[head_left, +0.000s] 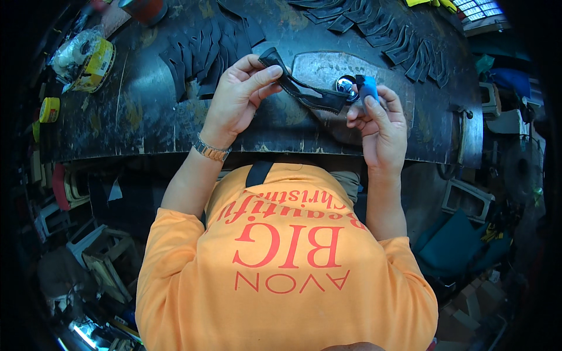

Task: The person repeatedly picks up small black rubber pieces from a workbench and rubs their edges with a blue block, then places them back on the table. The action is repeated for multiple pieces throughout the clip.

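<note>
My left hand (243,96) pinches one end of a black strap (313,98) with pale stitching along its edges. The strap is bent into a loose loop and stretches to the right, above the table. In my right hand (380,120), between thumb and fingers, is a blue lighter (368,89) held upright beside the strap's far end. No flame can be made out. A shiny round metal piece (346,86) shows just left of the lighter; whether it touches the strap I cannot tell. Beneath the strap lies a worn board (319,63).
Black strap pieces (202,50) lie bunched at the back left, and a row of similar pieces (404,47) curves along the back right. A yellow tub (96,65) with plastic wrap stands on the left, near a small yellow can (50,110). The dark table's (140,126) front edge runs before me.
</note>
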Demonstrator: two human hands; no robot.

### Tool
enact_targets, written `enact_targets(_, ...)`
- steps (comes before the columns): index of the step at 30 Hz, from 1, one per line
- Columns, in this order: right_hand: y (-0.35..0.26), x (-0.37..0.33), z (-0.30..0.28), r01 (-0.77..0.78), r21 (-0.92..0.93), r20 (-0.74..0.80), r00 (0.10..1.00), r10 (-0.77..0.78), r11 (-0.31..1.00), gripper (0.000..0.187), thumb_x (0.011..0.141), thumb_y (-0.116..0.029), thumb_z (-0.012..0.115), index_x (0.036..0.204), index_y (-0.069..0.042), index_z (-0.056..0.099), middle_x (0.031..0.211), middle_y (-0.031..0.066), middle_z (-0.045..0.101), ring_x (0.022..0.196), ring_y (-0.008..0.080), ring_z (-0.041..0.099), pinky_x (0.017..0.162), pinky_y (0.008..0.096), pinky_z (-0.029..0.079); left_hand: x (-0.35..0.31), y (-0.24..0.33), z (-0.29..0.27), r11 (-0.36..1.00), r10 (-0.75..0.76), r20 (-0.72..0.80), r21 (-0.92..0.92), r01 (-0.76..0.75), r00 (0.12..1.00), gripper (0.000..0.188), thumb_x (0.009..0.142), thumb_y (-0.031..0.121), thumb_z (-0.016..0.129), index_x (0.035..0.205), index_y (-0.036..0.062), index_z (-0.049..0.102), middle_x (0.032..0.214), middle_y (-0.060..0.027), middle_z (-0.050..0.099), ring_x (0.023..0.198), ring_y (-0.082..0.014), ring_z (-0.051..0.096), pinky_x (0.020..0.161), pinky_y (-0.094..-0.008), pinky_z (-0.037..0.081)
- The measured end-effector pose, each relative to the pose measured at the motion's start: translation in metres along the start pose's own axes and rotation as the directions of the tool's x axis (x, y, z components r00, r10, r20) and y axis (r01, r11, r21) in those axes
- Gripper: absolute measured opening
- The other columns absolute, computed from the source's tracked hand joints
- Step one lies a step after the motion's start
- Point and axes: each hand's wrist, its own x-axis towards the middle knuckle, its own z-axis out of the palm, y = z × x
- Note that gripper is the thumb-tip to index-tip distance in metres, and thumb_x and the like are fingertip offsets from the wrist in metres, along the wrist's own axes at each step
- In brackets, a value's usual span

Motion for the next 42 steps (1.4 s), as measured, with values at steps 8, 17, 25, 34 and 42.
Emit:
enact_targets(8, 0.002, 0.009, 0.006, -0.156, 0.197, 0.009, 0.987, 0.158, 0.968, 0.024, 0.09, -0.007, 0.058, 0.111, -0.009, 0.048, 0.093, 0.0096, 0.062, 0.076, 0.0245, 0.067, 0.069, 0.0374, 0.057, -0.01, -0.012, 0.011, 0.989, 0.134, 0.057, -0.069, -0.13, 0.989, 0.012, 0.084, 0.0, 0.065, 0.094, 0.0067, 0.061, 0.095, -0.0087, 0.068, 0.086, -0.0145, 0.065, 0.078, -0.0279, 0.055)
enact_targets(17, -0.014, 0.028, 0.0, -0.006, -0.006, 0.226, 0.974, 0.007, 1.0, 0.023, 0.088, -0.004, 0.06, 0.11, -0.006, 0.053, 0.095, 0.0119, 0.064, 0.073, 0.0221, 0.067, 0.065, 0.033, 0.058, 0.006, 0.036, -0.012, 0.572, 0.063, 0.388, 0.741, -0.351, 0.92, 0.016, 0.081, -0.001, 0.066, 0.097, 0.0014, 0.065, 0.105, -0.0106, 0.064, 0.096, -0.0157, 0.062, 0.085, -0.0275, 0.051)
enact_targets(25, -0.001, 0.039, 0.023, 0.017, -0.084, 0.385, 0.923, 0.017, 0.996, 0.023, 0.086, -0.004, 0.063, 0.109, -0.005, 0.057, 0.094, 0.0116, 0.065, 0.073, 0.0196, 0.067, 0.066, 0.0301, 0.057, 0.024, 0.018, 0.013, 0.843, -0.305, 0.402, 0.535, 0.049, 0.863, 0.015, 0.085, 0.016, 0.067, 0.092, 0.0037, 0.064, 0.088, -0.0025, 0.064, 0.079, -0.0081, 0.059, 0.071, -0.0203, 0.047)
enact_targets(34, 0.004, 0.038, 0.023, 0.009, -0.07, 0.349, 0.937, 0.016, 0.998, 0.024, 0.086, -0.004, 0.064, 0.109, -0.005, 0.057, 0.093, 0.0096, 0.064, 0.076, 0.0184, 0.066, 0.065, 0.0294, 0.057, 0.025, 0.007, 0.013, 0.904, -0.35, 0.369, 0.375, 0.207, 0.861, 0.014, 0.088, 0.022, 0.066, 0.093, 0.0086, 0.065, 0.072, 0.0066, 0.057, 0.054, 0.0033, 0.041, 0.047, -0.0104, 0.029)
enact_targets(42, 0.012, 0.011, 0.02, 0.216, -0.321, 0.178, 0.97, -0.165, 0.922, 0.022, 0.082, -0.003, 0.068, 0.102, -0.001, 0.061, 0.092, 0.0037, 0.06, 0.075, 0.0099, 0.057, 0.068, 0.0209, 0.045, 0.027, 0.003, 0.007, 0.946, -0.205, 0.19, 0.29, 0.145, 0.96, 0.014, 0.088, 0.016, 0.065, 0.097, 0.0051, 0.066, 0.078, 0.0039, 0.06, 0.062, 0.0008, 0.05, 0.052, -0.0104, 0.038)
